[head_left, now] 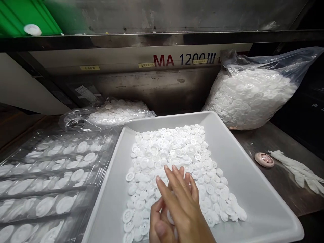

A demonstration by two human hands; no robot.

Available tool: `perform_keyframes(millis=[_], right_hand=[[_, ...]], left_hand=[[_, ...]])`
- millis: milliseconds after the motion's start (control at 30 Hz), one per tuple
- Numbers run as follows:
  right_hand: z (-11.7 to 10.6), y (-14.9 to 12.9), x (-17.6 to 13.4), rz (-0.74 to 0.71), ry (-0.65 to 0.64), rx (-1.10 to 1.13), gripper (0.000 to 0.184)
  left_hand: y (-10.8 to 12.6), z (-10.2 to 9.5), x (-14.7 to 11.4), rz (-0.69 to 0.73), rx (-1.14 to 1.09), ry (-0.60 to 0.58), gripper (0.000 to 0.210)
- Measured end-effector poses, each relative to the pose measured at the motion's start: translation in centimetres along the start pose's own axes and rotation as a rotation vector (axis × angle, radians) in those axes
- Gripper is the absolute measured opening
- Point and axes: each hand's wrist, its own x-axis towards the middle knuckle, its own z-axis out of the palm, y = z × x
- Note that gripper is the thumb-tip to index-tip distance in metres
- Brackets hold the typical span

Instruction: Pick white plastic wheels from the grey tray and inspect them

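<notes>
My two hands are together above the heap of small white plastic discs [164,145] in a grey tray [255,189]. Below, my left hand [160,224] is curled, with white plastic discs partly visible in its palm. Across it lies my right hand [186,209], palm down, its fingers stretched out over the left fingers. How many discs are between the palms is hidden. Round rims and centre holes show on several discs in the heap.
Clear plastic trays [50,172] with rows of white discs stand left. Behind lie a clear bag of discs [118,111] and a fuller bag [250,94]. A pink oval object [264,159] and white gloves [298,170] lie right. A green bin [27,17] is upper left.
</notes>
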Motion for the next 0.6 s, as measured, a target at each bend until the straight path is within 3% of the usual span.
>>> perform_keyframes(millis=[67,133,267,400,600], right_hand=[[-0.8,0.4,-0.1,-0.023,0.040,-0.056,0.049],[-2.0,1.0,-0.3,-0.013,0.081,-0.084,0.044],[-3.7,2.3,-0.6,-0.004,0.027,-0.116,0.043],[-3.3,3.4,-1.1,0.015,-0.078,-0.086,0.042],[-2.9,3.6,-0.9,0.154,-0.108,0.010,0.042]], left_hand=[[0.8,0.1,0.7,-0.174,-0.092,-0.062,0.029],[1.5,0.7,1.1,-0.260,-0.165,-0.108,0.039],[1.6,1.6,1.3,-0.246,-0.300,-0.180,0.054],[1.2,1.3,1.3,-0.269,-0.288,-0.172,0.058],[1.5,1.5,1.0,-0.294,-0.222,-0.141,0.055]])
